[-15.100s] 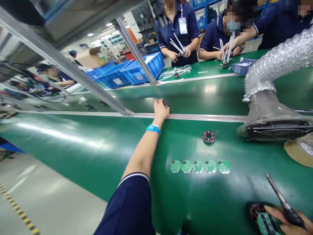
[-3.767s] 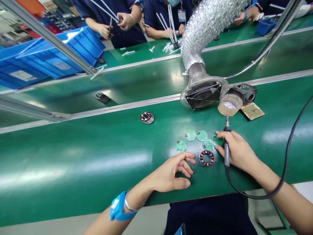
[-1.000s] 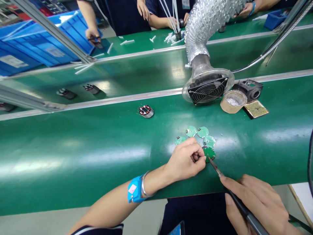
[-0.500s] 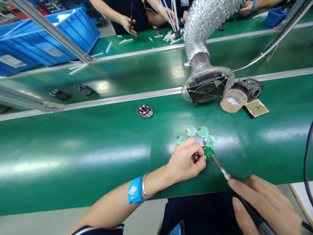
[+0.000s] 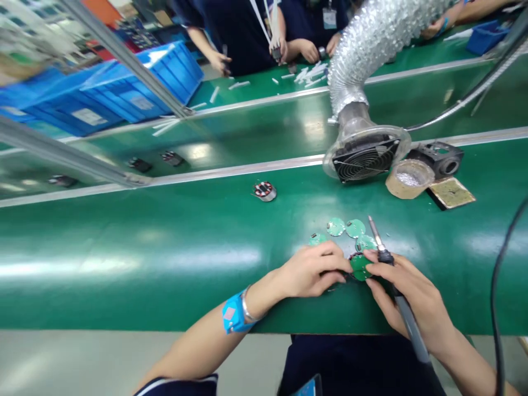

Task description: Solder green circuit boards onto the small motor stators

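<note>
My left hand (image 5: 315, 270), wearing a blue wrist strap (image 5: 235, 313), grips the left edge of a round green circuit board (image 5: 360, 266). A dark rim shows around part of that board; what lies beneath it is hidden. In my right hand (image 5: 412, 291) is a soldering iron (image 5: 402, 308), its tip pointing up and away from the board. The right fingertips touch the board's right side. Just beyond lie several lighter green round boards (image 5: 335, 226). A round motor part (image 5: 264, 191) with red and white windings sits farther off to the left.
A fume extractor fan (image 5: 365, 159) on a silver duct (image 5: 381, 44) hangs over the back. Below it stand a tape roll (image 5: 408, 180), a soldering stand (image 5: 439, 157) and a sponge tray (image 5: 451, 193). A black cable (image 5: 501, 275) hangs at right. Co-workers' hands and blue bins (image 5: 144, 82) are across the line.
My right hand has moved in to touch the board, and the soldering iron's tip has lifted off it and swung upward. My left hand stays at the board's left edge. The view has shifted.
</note>
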Tool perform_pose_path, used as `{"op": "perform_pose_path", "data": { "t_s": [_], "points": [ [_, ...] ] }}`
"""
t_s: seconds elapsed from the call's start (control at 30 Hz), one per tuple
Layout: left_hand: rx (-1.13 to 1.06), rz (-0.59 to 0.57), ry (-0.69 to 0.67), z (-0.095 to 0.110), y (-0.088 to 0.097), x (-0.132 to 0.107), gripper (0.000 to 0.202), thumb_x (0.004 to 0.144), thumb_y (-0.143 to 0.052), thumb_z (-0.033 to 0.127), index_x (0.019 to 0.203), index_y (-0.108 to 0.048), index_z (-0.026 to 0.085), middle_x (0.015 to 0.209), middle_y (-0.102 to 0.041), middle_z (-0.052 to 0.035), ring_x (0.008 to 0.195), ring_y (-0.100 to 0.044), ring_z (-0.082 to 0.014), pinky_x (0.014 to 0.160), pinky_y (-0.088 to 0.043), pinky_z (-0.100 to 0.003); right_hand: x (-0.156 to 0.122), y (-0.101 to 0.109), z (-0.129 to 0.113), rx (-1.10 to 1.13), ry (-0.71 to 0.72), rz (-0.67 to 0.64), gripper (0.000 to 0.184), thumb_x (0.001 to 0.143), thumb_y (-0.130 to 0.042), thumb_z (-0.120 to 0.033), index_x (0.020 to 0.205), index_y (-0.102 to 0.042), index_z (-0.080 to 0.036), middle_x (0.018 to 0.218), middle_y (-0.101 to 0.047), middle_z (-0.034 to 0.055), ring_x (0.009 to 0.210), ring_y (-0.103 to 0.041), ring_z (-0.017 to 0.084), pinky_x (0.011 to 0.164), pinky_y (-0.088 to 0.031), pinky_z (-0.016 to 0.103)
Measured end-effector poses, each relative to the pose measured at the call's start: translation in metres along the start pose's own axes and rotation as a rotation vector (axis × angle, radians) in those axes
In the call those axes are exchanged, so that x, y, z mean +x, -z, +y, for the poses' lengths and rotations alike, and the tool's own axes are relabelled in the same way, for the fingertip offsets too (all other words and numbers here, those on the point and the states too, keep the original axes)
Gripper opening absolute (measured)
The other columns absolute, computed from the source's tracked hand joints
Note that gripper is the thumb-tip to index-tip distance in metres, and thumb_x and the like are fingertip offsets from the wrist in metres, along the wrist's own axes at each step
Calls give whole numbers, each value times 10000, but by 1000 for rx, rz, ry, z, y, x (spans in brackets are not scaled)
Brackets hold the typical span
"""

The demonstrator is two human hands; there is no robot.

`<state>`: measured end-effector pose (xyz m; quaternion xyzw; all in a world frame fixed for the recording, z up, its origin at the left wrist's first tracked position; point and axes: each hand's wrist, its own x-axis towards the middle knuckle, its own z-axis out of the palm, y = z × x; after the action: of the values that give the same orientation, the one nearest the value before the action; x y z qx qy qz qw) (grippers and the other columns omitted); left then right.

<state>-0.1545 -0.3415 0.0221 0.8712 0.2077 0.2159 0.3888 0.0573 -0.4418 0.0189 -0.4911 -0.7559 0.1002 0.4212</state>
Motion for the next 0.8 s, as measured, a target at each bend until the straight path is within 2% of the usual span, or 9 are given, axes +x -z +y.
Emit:
{"op": "perform_pose_path", "data": {
  "t_s": [0.1,0.17,0.27,0.37,0.53,0.67,0.8],
  "points": [
    [-76,37,25,-3,-4,2,132,855,-677,298,883,-745,188,875,-653,-64,759,-620,-132,698,-503,-231,-4,0,4,-12,-5,10,360,820,-639,-66,1155,-611,-196,1178,-675,97,1066,-654,236,893,-564,371],
    [-153,55,67,0,-9,6,139,845,-689,295,862,-751,172,858,-646,-66,726,-602,-123,694,-509,-235,-4,0,6,-19,-1,17,352,823,-648,-91,1153,-621,-211,1169,-676,87,1049,-658,244,876,-567,378],
    [-226,48,134,7,-16,13,153,826,-702,282,883,-743,146,821,-616,-53,616,-534,-86,614,-498,-209,0,0,4,-15,5,18,345,834,-653,-138,1167,-624,-222,1174,-671,81,1042,-658,253,873,-565,386],
    [-277,28,153,13,-19,17,125,802,-721,252,852,-720,138,779,-559,-19,569,-495,-61,553,-474,-174,5,2,1,-16,3,79,332,833,-672,-165,1154,-635,-242,1128,-685,62,983,-668,241,857,-558,375],
    [-328,4,176,18,-17,18,105,794,-713,231,775,-661,143,749,-493,17,541,-467,-43,512,-434,-160,13,4,0,-43,66,94,401,813,-691,-89,1158,-637,-286,1008,-710,18,853,-679,199,797,-546,362],
    [-356,28,274,21,-15,18,76,803,-666,186,765,-630,132,745,-485,20,553,-446,-48,506,-398,-168,15,4,1,20,113,80,472,796,-695,-39,1193,-604,-277,980,-724,12,860,-689,188,787,-569,375],
    [-397,55,337,23,-17,16,71,801,-648,177,755,-628,126,747,-487,16,588,-452,-59,524,-394,-172,12,1,-1,75,124,84,465,794,-653,25,1158,-607,-261,962,-732,14,852,-682,173,767,-580,377]
  ]
}}
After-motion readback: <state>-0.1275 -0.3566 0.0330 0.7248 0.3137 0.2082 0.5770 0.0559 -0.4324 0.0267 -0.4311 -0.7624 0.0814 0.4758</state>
